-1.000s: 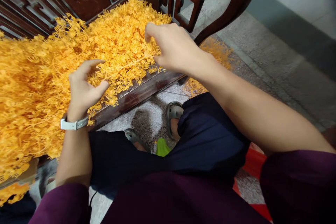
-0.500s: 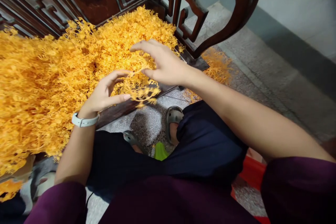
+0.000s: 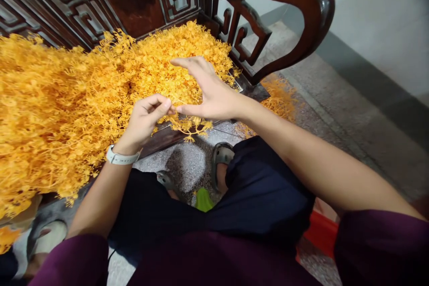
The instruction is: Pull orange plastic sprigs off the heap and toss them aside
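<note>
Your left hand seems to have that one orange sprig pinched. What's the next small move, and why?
I'd probably draw the orange sprig slowly toward you with your left hand. Its fingertips seem pinched on the stem, the sprig already hangs clear of the heap over the dark wooden seat edge, and your right hand stays open beside it.

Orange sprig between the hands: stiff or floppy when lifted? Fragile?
The orange sprig is probably light and fairly stiff, since it keeps its fanned shape beyond the pinch of the left hand. Its thin twigs look brittle and would likely snag the orange heap.
</note>
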`<state>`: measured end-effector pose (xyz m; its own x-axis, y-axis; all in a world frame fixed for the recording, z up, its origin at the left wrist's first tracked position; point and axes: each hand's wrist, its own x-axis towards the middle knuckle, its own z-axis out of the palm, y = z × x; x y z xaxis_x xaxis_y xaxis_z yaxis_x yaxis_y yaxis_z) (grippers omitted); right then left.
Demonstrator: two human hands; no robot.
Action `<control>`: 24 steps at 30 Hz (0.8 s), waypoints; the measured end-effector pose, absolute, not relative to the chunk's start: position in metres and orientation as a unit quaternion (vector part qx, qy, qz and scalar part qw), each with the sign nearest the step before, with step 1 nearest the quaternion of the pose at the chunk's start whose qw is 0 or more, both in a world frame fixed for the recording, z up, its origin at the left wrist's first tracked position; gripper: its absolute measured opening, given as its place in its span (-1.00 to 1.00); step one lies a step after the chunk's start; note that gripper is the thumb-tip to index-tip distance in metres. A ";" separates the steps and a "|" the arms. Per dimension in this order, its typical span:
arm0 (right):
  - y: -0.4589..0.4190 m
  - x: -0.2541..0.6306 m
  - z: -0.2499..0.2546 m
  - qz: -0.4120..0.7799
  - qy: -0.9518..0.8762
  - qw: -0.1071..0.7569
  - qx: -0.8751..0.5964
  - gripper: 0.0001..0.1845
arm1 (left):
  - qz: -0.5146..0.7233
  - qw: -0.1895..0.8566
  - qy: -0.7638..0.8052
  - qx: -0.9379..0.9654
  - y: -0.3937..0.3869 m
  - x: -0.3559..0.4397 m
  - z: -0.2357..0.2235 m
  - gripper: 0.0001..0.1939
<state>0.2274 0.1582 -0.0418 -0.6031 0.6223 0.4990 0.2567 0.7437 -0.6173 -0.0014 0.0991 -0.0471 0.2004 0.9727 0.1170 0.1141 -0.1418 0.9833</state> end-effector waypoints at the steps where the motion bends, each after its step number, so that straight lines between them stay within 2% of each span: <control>1: 0.159 0.228 -0.041 0.258 -0.851 0.376 -0.262 -0.14 | 0.462 0.505 0.442 0.580 0.099 -0.003 -0.046 -0.70; 5: 0.155 0.227 -0.035 0.279 -0.823 0.417 -0.267 -0.36 | 0.489 0.561 0.439 0.503 0.098 -0.005 -0.041 -0.68; 10: 0.149 0.220 -0.030 0.227 -0.838 0.427 -0.252 -0.28 | 0.503 0.554 0.450 0.488 0.094 -0.007 -0.039 -0.68; 14: 0.148 0.214 -0.028 0.235 -0.834 0.433 -0.249 -0.47 | 0.473 0.537 0.459 0.527 0.090 -0.009 -0.041 -0.70; 16: 0.149 0.212 -0.028 0.282 -0.810 0.450 -0.249 -0.54 | 0.433 0.507 0.463 0.584 0.087 -0.011 -0.039 -0.68; 20: 0.161 0.207 -0.031 0.388 -0.724 0.498 -0.279 -0.55 | 0.304 0.418 0.448 0.729 0.080 -0.014 -0.030 -0.64; 24: 0.189 0.219 -0.040 0.408 -0.622 0.570 -0.349 -0.64 | 0.167 0.395 0.403 0.808 0.065 -0.013 -0.029 -0.65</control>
<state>0.2193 0.1895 -0.0402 -0.1071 0.8987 0.4254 -0.0310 0.4246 -0.9049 -0.0127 0.0653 -0.0286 0.6188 0.7841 -0.0475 0.5197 -0.3633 0.7732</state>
